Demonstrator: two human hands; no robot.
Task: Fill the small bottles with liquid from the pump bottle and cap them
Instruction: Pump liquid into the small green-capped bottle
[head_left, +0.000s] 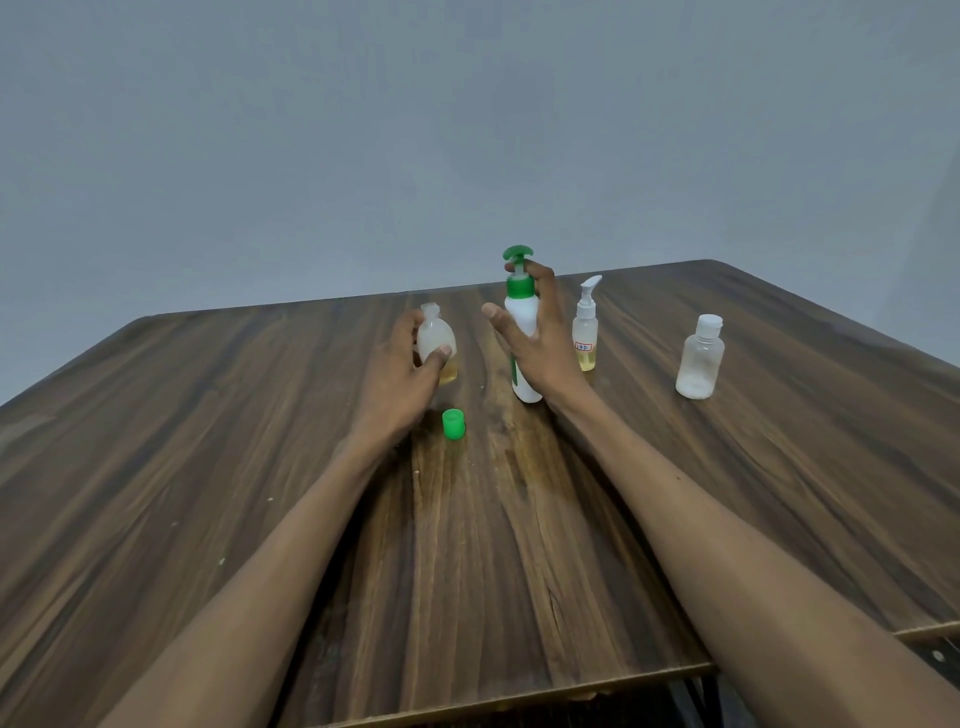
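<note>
while left hand (400, 371) grips small bottle (436, 340), right hand (540, 338) round pump bottle (522, 332)

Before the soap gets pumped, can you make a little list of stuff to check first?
1. Round translucent small bottle has its cap off: ok, the neck is bare.
2. Left hand holds that bottle: ok, fingers and thumb wrap it.
3. Right hand is on the white pump bottle with the green pump top: ok, though whether a finger is on the pump head: cannot tell.
4. Spout sits over the small bottle's neck: not ok, they are apart.
5. Small green screw cap is nearby for later: ok, it sits on the brown wooden table near the left wrist.
</note>
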